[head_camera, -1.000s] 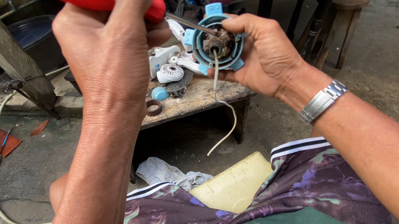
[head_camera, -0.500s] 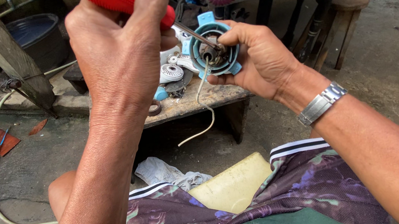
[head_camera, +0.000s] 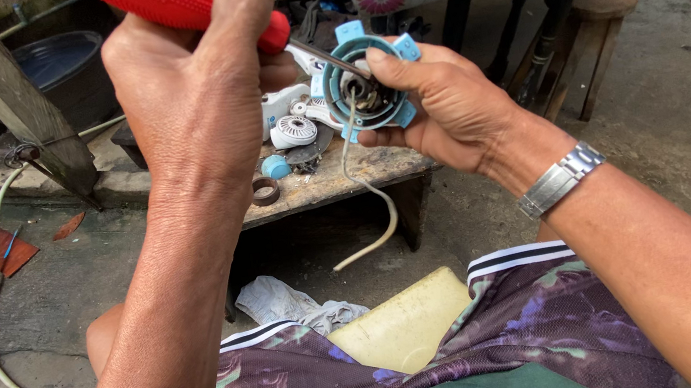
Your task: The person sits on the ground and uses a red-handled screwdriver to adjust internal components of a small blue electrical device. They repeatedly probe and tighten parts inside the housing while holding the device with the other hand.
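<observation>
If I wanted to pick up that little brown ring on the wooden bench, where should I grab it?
Pinch the brown ring by its outer rim, coming straight down from above. It lies flat near the front edge of the bench, hole facing up, with bare wood around it.

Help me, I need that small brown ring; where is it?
The brown ring lies on the low wooden bench, below the left hand, beside a small blue cap.

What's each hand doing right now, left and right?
Left hand: closed on the red-handled screwdriver.
Right hand: closed on the round blue motor housing.
</observation>
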